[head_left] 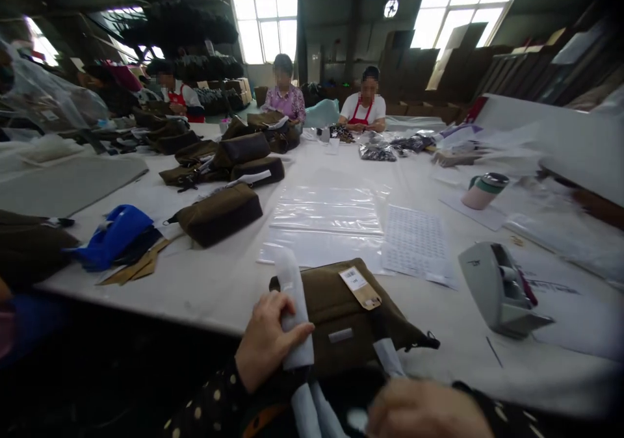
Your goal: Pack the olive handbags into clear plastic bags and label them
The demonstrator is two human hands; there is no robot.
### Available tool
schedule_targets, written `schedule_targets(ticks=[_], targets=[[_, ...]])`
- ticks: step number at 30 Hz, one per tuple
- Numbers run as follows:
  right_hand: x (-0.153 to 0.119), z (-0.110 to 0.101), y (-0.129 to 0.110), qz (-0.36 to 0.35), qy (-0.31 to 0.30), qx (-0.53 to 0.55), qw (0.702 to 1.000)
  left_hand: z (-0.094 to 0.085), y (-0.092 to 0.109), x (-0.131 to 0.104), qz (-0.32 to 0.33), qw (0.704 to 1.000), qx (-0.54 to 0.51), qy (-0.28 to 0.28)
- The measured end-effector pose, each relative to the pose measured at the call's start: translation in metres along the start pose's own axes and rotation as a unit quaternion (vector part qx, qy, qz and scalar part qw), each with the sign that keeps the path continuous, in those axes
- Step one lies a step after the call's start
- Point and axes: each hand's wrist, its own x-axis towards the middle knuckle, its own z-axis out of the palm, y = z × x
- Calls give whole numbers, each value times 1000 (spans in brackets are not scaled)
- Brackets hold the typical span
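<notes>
An olive-brown bag (336, 301) lies at the table's near edge, with a paper tag (359, 287) on its upper side. White wrapping covers its strap (298, 321), and my left hand (266, 337) is closed around that wrapped part, thumb across it. More wrapped strap (306, 412) hangs below, over the table edge. My right hand (424, 409) is low in the picture, just below the bag's near side and close to another wrapped strap piece (389, 358). Motion blurs its fingers, so whether it holds anything cannot be made out.
Clear plastic bags (324, 220) and a printed label sheet (418, 243) lie beyond the bag. A tape dispenser (502, 288) and a pink cup (485, 191) stand at right. More brown bags (219, 214) and a blue dispenser (114, 236) are left. Several people sit across the table.
</notes>
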Motion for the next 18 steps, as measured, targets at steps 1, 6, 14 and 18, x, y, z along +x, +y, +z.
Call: schedule_targets(ticks=[1, 6, 14, 18], targets=[[0, -12, 11, 56, 66, 29, 996, 6, -4, -3, -20, 999, -6, 35], [26, -37, 83, 319, 316, 137, 883, 26, -28, -4, -98, 985, -126, 62], [72, -20, 140, 233, 369, 42, 899, 27, -37, 50, 122, 965, -161, 170], [48, 11, 141, 255, 404, -2, 879, 47, -56, 39, 185, 953, -156, 184]])
